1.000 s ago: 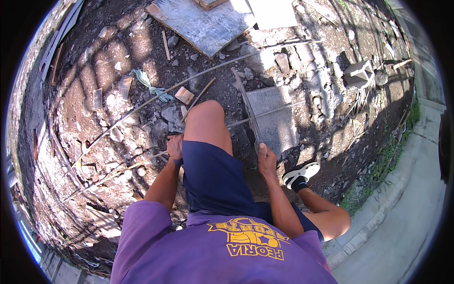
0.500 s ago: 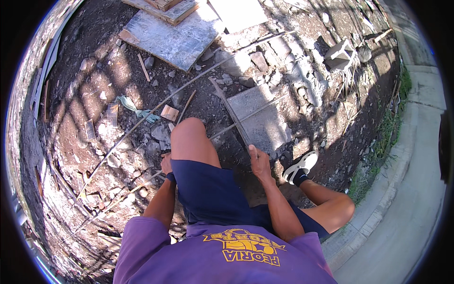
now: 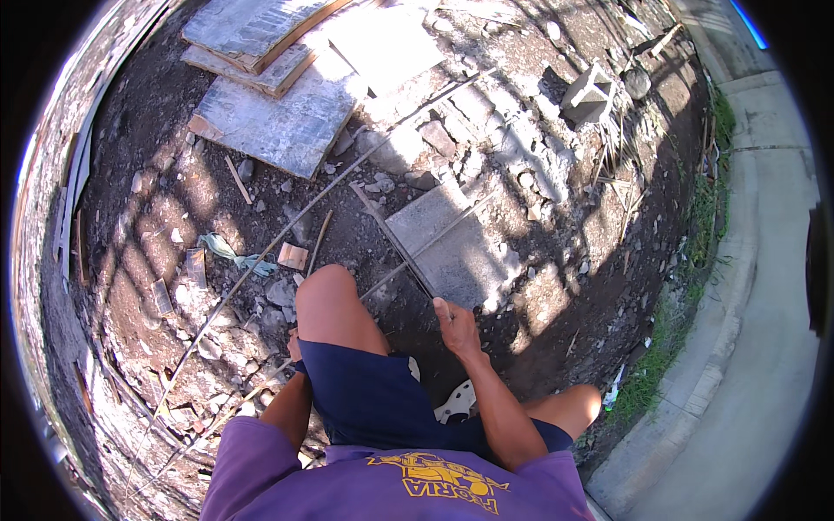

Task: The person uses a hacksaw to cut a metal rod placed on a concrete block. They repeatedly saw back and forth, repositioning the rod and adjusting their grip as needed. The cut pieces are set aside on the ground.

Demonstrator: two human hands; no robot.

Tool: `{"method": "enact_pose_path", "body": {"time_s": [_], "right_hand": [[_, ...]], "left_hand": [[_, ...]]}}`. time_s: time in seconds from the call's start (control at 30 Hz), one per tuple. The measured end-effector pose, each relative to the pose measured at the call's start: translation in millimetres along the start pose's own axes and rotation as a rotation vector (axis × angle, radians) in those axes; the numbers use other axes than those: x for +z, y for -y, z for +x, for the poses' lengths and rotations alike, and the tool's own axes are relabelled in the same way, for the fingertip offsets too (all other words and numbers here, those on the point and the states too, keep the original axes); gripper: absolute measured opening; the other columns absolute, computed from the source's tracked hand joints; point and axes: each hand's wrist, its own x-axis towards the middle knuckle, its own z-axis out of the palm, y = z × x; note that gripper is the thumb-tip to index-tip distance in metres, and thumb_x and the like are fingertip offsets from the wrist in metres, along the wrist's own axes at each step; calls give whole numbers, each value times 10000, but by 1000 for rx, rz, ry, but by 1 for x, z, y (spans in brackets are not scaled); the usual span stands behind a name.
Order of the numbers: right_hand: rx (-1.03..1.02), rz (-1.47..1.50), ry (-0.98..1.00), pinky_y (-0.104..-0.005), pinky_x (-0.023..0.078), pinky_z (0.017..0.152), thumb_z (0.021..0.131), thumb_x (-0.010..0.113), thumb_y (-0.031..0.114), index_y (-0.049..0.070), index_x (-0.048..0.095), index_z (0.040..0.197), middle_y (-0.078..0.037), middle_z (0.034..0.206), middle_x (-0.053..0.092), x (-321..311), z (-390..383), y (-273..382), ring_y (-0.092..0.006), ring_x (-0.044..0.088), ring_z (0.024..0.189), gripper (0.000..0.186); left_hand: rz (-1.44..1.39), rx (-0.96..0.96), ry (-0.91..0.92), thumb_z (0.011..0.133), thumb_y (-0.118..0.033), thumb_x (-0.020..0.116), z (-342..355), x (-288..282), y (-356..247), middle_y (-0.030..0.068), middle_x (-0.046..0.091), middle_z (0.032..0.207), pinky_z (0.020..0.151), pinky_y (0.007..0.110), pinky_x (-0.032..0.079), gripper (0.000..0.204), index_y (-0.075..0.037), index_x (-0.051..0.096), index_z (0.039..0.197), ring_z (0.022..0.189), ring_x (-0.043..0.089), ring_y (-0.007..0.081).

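My right hand (image 3: 456, 327) is wrapped round the handle end of a long, narrow, machete-like blade (image 3: 382, 219), which points forward and left. Partly hidden behind my bent left knee, my left hand (image 3: 294, 345) is closed on a long thin stick (image 3: 261, 387). The stick seems to run under that knee and out over a flat grey slab (image 3: 473, 256), crossing the blade near the slab's left edge. Whether blade and stick touch cannot be made out.
A longer pole (image 3: 287, 227) lies diagonally across the rubble on my left. Wooden panels (image 3: 278, 122) are stacked ahead, with a hollow concrete block (image 3: 591, 94) far right. Blue-green cloth (image 3: 234, 253) lies near a small wood piece (image 3: 293, 256). A concrete kerb (image 3: 695, 347) borders the right.
The view has shifted, so the ground things sit lower and further left. My right foot has drawn in close to my body. Both hands keep their holds.
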Motion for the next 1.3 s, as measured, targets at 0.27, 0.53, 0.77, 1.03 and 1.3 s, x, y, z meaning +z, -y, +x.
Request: {"method": "enact_pose_path", "body": {"time_s": [0.27, 0.53, 0.77, 1.03, 1.3], "right_hand": [[-14, 73, -10, -557, 503, 728, 1029, 445, 717, -31, 675, 822, -276, 716, 635, 3, -6, -1, -515, 641, 756, 809], [-13, 84, 10, -575, 502, 741, 1043, 445, 683, -20, 683, 827, -291, 707, 638, -9, -7, -7, -521, 639, 741, 773], [22, 60, 99, -584, 535, 791, 1041, 458, 673, 14, 715, 876, -295, 796, 692, -14, 0, -3, -526, 681, 867, 726], [-51, 60, 122, -585, 486, 750, 1055, 437, 668, -32, 644, 824, -344, 803, 639, -10, 7, -16, -574, 623, 852, 765], [-90, 15, 124, -566, 501, 837, 1049, 393, 710, -38, 745, 1108, -361, 932, 684, -15, 14, -9, -565, 650, 949, 829]], "left_hand": [[104, 142, 24, 958, -358, 563, 15, -21, -2, 225, 730, 881, 773, 526, 576, 368, -27, 721, 982, 858, 726, 438], [165, 258, 66, 972, -366, 539, 34, -21, -12, 239, 732, 907, 802, 529, 575, 390, -21, 722, 985, 883, 724, 443], [180, 295, 58, 984, -372, 519, 18, -32, -14, 252, 733, 929, 827, 532, 574, 411, -15, 722, 987, 905, 723, 448], [183, 289, 49, 998, -380, 495, -10, -33, -25, 266, 734, 954, 856, 535, 573, 435, -9, 723, 989, 931, 722, 454], [173, 292, -30, 1012, -388, 472, -32, -33, -34, 280, 735, 979, 885, 538, 572, 460, -3, 724, 991, 956, 721, 460]]}}
